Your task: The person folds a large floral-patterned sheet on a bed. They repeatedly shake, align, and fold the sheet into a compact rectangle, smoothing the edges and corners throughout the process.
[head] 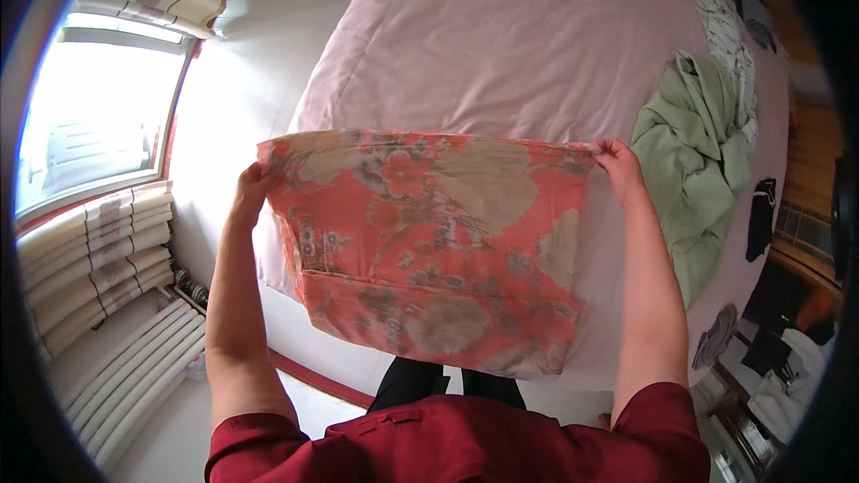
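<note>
A red and beige floral cloth (pixel 443 215) is stretched wide between my two hands over the near edge of a bed with a pink sheet (pixel 483 47). My left hand (pixel 255 188) pinches its far left corner. At the far right corner, my right hand (pixel 617 164) grips the fabric between thumb and fingers. The cloth is layered, with a fold line across its lower part, and its near edge hangs towards my legs. To the right of my right hand lies a crumpled light green cloth (pixel 691 161).
A white patterned cloth (pixel 725 33), a black item (pixel 761 221) and a grey-purple cloth (pixel 715 335) lie along the bed's right side. At left are a window (pixel 100 107), striped curtains (pixel 100 248) and a white radiator (pixel 137 362).
</note>
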Available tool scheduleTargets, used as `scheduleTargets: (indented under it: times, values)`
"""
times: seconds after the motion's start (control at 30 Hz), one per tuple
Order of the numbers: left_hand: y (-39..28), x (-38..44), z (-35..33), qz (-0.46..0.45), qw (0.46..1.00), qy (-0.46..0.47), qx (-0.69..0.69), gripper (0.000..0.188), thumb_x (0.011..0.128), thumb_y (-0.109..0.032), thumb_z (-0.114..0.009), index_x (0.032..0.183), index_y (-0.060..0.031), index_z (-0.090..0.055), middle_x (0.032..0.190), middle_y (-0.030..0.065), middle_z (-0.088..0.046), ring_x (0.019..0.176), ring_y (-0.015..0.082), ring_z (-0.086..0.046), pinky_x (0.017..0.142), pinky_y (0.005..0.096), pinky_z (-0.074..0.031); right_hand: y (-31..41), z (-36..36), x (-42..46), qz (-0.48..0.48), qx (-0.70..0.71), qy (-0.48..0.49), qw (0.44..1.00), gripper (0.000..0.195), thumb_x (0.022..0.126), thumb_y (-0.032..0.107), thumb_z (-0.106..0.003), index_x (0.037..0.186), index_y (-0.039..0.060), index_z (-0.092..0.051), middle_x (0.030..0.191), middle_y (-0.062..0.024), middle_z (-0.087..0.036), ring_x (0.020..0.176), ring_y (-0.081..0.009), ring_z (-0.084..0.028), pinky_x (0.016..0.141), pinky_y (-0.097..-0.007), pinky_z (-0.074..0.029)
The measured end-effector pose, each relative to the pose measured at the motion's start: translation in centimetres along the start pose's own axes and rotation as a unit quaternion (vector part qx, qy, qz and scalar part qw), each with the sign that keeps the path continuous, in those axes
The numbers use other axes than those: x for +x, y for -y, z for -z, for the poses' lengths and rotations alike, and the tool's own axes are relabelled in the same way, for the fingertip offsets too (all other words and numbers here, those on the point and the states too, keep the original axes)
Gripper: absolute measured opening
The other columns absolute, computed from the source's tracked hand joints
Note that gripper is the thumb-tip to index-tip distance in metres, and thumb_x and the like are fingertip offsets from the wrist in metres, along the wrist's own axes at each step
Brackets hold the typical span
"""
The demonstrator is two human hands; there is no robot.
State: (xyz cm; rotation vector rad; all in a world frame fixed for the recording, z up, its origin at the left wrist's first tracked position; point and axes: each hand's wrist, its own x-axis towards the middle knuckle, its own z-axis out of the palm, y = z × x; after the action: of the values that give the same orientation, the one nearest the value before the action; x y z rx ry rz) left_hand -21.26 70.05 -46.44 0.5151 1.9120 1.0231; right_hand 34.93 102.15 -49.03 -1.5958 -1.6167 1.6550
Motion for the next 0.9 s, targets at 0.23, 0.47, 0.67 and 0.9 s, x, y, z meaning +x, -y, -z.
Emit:
scheduleTargets:
  times: [0.23,0.47,0.67,0.9]
  values:
    - [5.9,-10.8,1.4,-0.101,0.935,0.092,0.327,0.019,0.069,0.009,-0.056,0.083,-0.0027,-0.061,0.086,0.0127,-0.058,0.082,0.0248,-0.058,0.072,0.0302,-0.047,-2.0,0.3,-14.7,0.206,-0.261,0.049,0.942,0.018,0.073,-0.004,-0.052,0.086,0.0049,-0.060,0.091,-0.0048,-0.063,0.088,-0.0190,-0.057,0.079,-0.0296,-0.046]
    - [0.8,-15.0,-11.2,-0.300,0.855,-0.114,0.407,0.022,0.075,-0.006,-0.057,0.096,-0.0084,-0.061,0.101,0.0107,-0.058,0.097,0.0280,-0.053,0.086,0.0390,-0.043,-4.4,-3.0,-20.8,0.119,-0.247,-0.106,0.956,0.010,0.080,0.009,-0.060,0.089,0.0070,-0.060,0.085,-0.0066,-0.062,0.079,-0.0245,-0.058,0.069,-0.0337,-0.047]
    - [-1.8,-16.1,-29.4,-0.417,0.821,0.158,0.357,0.035,0.072,-0.018,-0.063,0.105,-0.0092,-0.055,0.106,0.0063,-0.056,0.099,0.0270,-0.052,0.086,0.0407,-0.040,-3.4,-9.2,-19.3,0.251,-0.375,-0.058,0.890,0.022,0.071,0.007,-0.064,0.093,0.0115,-0.060,0.088,-0.0053,-0.060,0.088,-0.0265,-0.056,0.078,-0.0389,-0.044]
    - [2.0,-17.4,-30.2,-0.396,0.759,0.188,0.482,0.019,0.075,-0.016,-0.055,0.093,-0.0134,-0.059,0.092,0.0038,-0.056,0.089,0.0212,-0.054,0.075,0.0361,-0.041,-6.5,-6.7,-20.7,0.222,-0.390,0.065,0.891,0.018,0.074,0.006,-0.059,0.092,0.0099,-0.058,0.088,-0.0062,-0.059,0.091,-0.0280,-0.056,0.080,-0.0387,-0.045]
